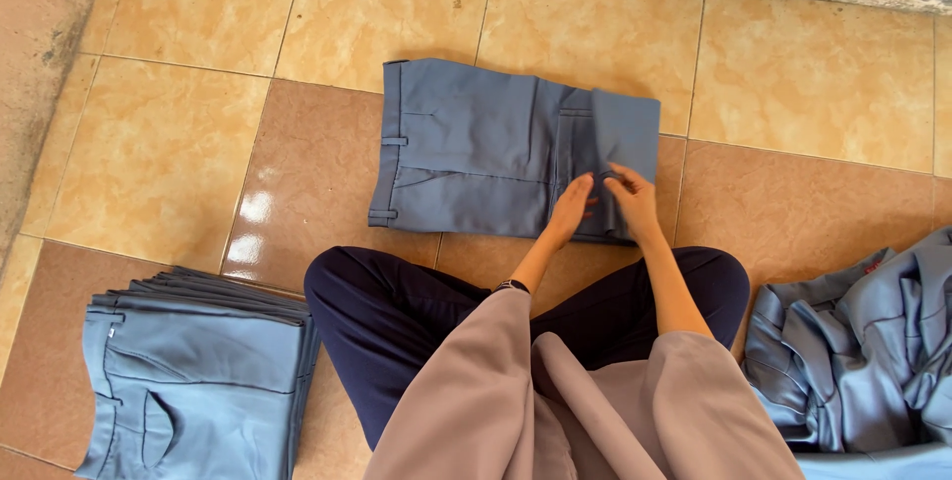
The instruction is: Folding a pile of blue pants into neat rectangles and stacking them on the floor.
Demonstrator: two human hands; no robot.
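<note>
Fingers [607, 180] of both hands meet at the right-hand part of a pair of folded blue-grey trousers [476, 148] lying flat on a tiled floor [198, 143], directly in front of a person seated cross-legged. The right hand [635, 200] curls its fingertips down onto a fold of the cloth, seemingly pinching it, while the left hand [570, 210] lies alongside with fingers held together and extended, touching the same fold; whether it grips the fabric cannot be told from this angle. The trousers lie with the waistband and belt loops toward the left and a folded flap standing slightly raised at the right end. A neat stack of folded trousers [198, 381] of the same colour sits on the floor at the person's left, and a loose heap of unfolded blue-grey garments [863, 341] lies at the right. A dark wristband [512, 287] shows at the left wrist.
</note>
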